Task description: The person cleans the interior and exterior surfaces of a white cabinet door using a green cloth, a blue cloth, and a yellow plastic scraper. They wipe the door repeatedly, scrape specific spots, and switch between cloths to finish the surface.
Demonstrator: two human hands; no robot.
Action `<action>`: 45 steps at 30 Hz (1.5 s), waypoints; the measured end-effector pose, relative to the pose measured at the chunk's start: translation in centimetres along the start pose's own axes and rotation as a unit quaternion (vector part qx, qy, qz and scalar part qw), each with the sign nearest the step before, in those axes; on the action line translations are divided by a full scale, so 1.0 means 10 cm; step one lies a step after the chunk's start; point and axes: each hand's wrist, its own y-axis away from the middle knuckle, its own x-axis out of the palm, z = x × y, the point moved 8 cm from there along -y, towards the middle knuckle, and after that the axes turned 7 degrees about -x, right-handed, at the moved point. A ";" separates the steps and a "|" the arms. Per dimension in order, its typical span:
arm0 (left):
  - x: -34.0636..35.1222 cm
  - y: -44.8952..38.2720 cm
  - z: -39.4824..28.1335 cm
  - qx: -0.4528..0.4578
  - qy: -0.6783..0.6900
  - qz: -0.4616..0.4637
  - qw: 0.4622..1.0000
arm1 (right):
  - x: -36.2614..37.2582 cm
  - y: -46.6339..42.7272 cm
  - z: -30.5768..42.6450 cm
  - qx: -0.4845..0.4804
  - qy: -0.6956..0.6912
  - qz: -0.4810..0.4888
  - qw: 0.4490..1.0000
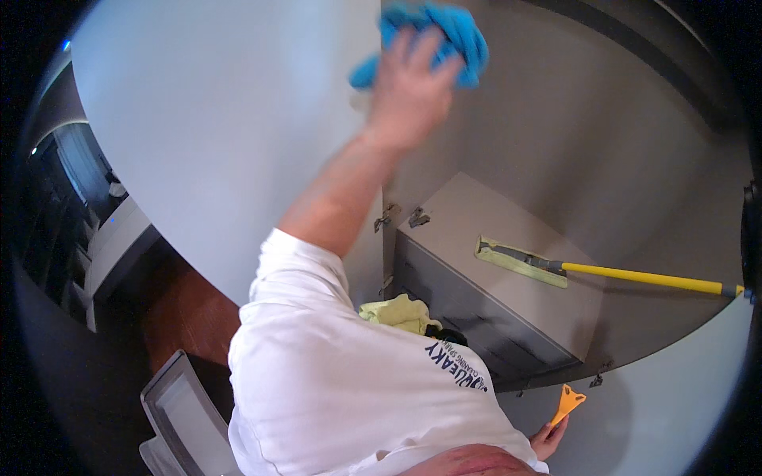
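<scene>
My left hand (414,83), blurred, is spread over a bunched blue cloth (464,41) at the top of the view. The cloth lies over the line between the open white cabinet door (238,119) and the grey cabinet interior (571,101). Low at the right, my right hand (549,439) grips an orange plastic scraper (567,404) by its narrow end, its wide end pointing up. Inside the cabinet, a flat mop with a pale green pad (524,268) and a yellow pole (643,278) rests on a grey drawer unit (536,309).
Metal hinges (418,218) stick out near the door. A pale yellow-green cloth (396,312) and a dark object lie in front of the drawers. A second white door (661,410) curves along the lower right. A grey-framed chair (184,404) stands on the brown floor (190,303) behind at left.
</scene>
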 end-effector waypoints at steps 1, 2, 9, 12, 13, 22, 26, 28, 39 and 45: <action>0.00 -0.22 0.18 -0.025 -0.036 -0.001 0.999 | -0.02 0.02 -0.05 -0.013 0.051 -0.009 0.999; -0.03 -0.48 0.33 -0.051 -0.073 -0.002 0.996 | -0.04 0.03 -0.10 -0.026 0.100 -0.017 0.994; -0.02 -1.61 1.24 -0.099 -0.401 0.075 0.908 | -0.01 -0.01 -0.18 0.012 0.044 -0.014 0.999; 0.41 -1.10 1.45 -0.035 -0.425 0.097 0.900 | -0.06 0.09 -0.01 0.202 0.049 0.055 0.977; 0.58 -0.83 1.46 -0.015 -0.434 0.108 0.894 | -0.07 0.05 0.15 0.183 0.025 0.049 0.981; 1.60 3.32 0.78 -0.060 -0.222 0.533 0.814 | -0.17 -0.17 -0.06 0.036 -0.030 -0.029 0.998; 1.81 2.99 0.87 -0.099 -0.247 0.482 0.835 | -0.12 -0.22 -0.14 0.142 0.054 -0.028 0.988; 1.78 2.32 0.91 -0.104 -0.333 0.397 0.849 | 0.07 -0.50 -0.03 0.135 0.046 0.004 0.990; 1.45 0.83 0.87 -0.131 -0.495 0.292 0.808 | 2.17 -2.12 -0.18 0.005 0.185 0.371 0.910; 1.54 0.89 0.82 -0.105 -0.488 0.298 0.814 | 2.70 -2.57 -0.62 0.014 0.244 0.397 0.885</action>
